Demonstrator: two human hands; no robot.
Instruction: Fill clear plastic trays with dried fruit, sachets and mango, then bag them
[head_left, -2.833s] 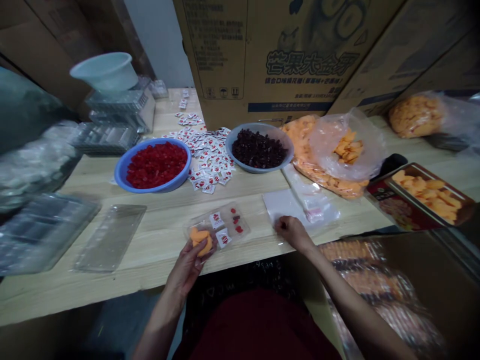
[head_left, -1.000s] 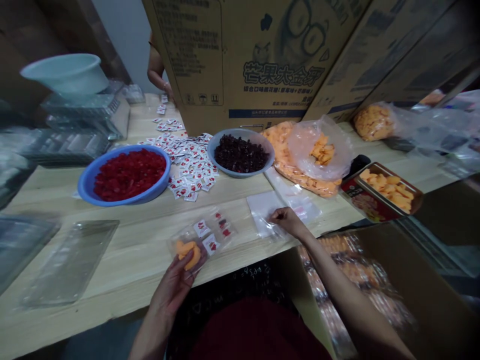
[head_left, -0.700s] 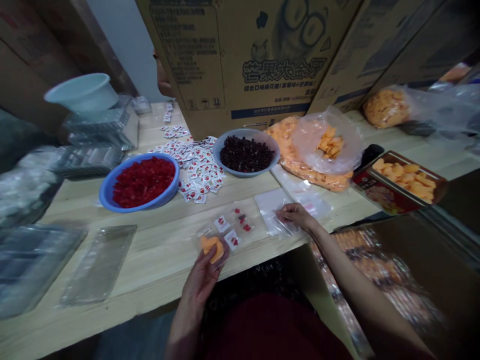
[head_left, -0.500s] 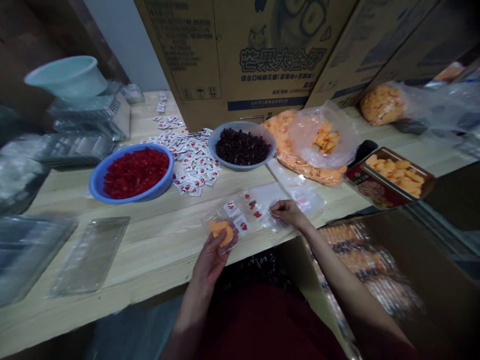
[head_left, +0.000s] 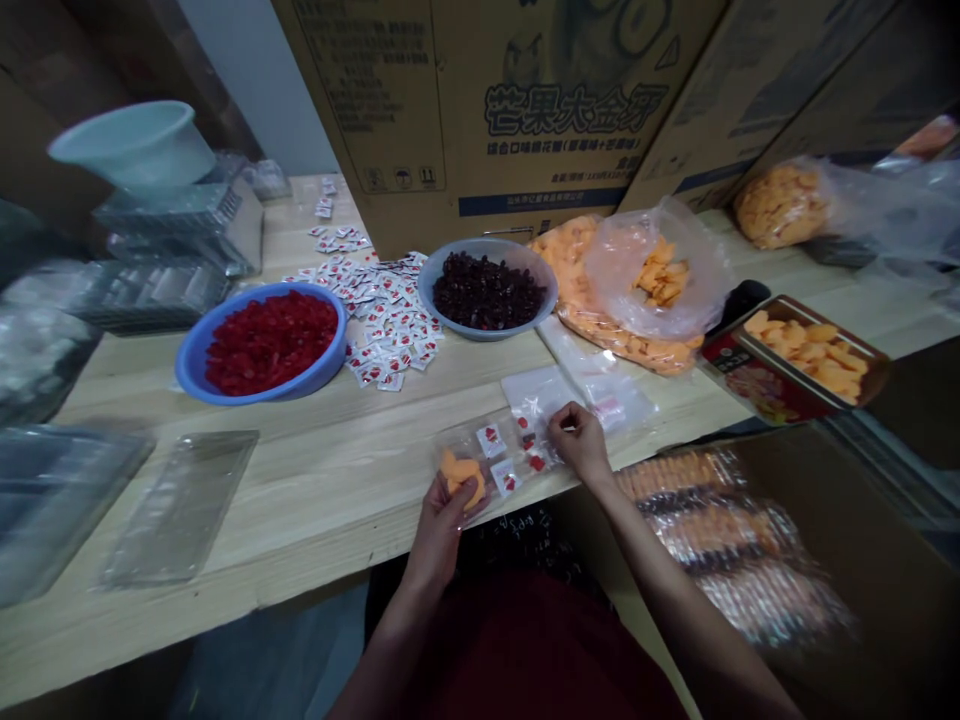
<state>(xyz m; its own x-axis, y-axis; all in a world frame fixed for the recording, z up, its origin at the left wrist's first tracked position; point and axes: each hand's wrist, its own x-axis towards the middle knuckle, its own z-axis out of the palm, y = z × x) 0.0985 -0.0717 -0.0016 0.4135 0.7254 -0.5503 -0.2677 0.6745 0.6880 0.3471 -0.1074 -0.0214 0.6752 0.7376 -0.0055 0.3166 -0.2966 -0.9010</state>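
Note:
My left hand (head_left: pixel 448 512) grips the left end of a clear compartment tray (head_left: pixel 470 440) near the table's front edge. Orange pieces (head_left: pixel 461 477) lie in that end, two small white packets (head_left: pixel 498 458) in the middle, and red and dark pieces (head_left: pixel 531 442) farther right. My right hand (head_left: pixel 577 437) is closed at the tray's right end, over a clear plastic bag (head_left: pixel 534 392); its fingertips are pinched, and I cannot make out what they hold.
Behind are a blue bowl of red pieces (head_left: pixel 330 368), scattered packets (head_left: pixel 390 310), a bowl of dark pieces (head_left: pixel 550 305) and bagged orange pieces (head_left: pixel 637 345). An orange-filled box (head_left: pixel 757 385) stands right, above a carton of packed trays (head_left: pixel 877 540). Empty trays (head_left: pixel 180 510) lie left.
The tray and my left hand have shifted right and slightly down. More of the clear bag shows beside my right hand. The view has also moved a little.

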